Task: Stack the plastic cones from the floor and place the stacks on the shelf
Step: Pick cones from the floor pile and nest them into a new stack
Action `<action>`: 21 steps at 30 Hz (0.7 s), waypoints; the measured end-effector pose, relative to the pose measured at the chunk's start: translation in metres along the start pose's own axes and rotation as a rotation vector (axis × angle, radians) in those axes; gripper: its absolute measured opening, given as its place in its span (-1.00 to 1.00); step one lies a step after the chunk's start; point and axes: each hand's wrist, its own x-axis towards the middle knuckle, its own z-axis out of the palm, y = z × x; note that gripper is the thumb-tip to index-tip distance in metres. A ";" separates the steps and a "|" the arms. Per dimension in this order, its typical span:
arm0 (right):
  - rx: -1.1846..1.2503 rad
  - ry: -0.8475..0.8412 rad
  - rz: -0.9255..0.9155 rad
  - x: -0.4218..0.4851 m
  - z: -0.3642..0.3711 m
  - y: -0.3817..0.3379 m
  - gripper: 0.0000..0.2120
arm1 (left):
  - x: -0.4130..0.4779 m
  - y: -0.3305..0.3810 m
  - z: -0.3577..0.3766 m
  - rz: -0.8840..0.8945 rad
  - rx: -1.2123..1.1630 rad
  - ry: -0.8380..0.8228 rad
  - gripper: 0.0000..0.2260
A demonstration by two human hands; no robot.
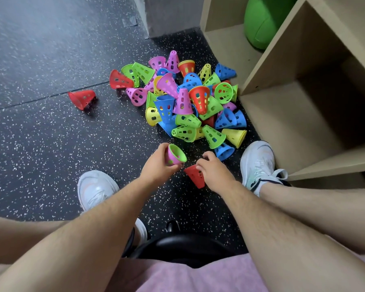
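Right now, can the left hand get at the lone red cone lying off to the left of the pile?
Probably not as things stand. The left hand is shut on a pink-and-green stack, so it has no free grip. The lone red cone lies apart on open floor with nothing blocking it, but looks a long stretch away.

We see a black floor [51,133] speckled with white and grey flecks. The heap of cones [183,100] mixes red, blue, green, yellow and pink-purple, each wall pierced with holes. 1 red cone [81,99] lies apart. The left hand [156,165] holds a pink cone [174,158] lined with green; by the right hand [214,170] is a red cone [195,175]. The shelf [293,114] is pale beige, with a bright green ball [261,22] inside. Both shoes [257,161] are white.
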 end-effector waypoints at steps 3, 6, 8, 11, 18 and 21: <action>0.101 0.159 0.066 -0.002 -0.008 -0.005 -0.79 | 0.000 -0.001 0.000 0.002 -0.023 -0.006 -0.47; 0.292 0.327 0.154 0.002 -0.026 -0.015 -0.78 | 0.001 -0.001 -0.001 0.004 -0.023 -0.015 -0.46; 0.565 0.376 0.231 0.007 -0.040 -0.028 -0.80 | 0.001 -0.001 -0.001 0.001 -0.021 -0.017 -0.45; 0.618 0.415 0.144 0.014 -0.050 -0.046 -0.82 | 0.004 0.001 0.001 -0.002 -0.045 -0.016 -0.44; 0.238 0.380 -0.037 0.017 -0.035 -0.057 -0.73 | 0.009 0.011 0.003 -0.007 -0.136 -0.003 -0.45; 0.276 0.328 -0.054 0.018 -0.033 -0.053 -0.73 | 0.011 0.012 0.004 -0.018 -0.152 0.010 -0.45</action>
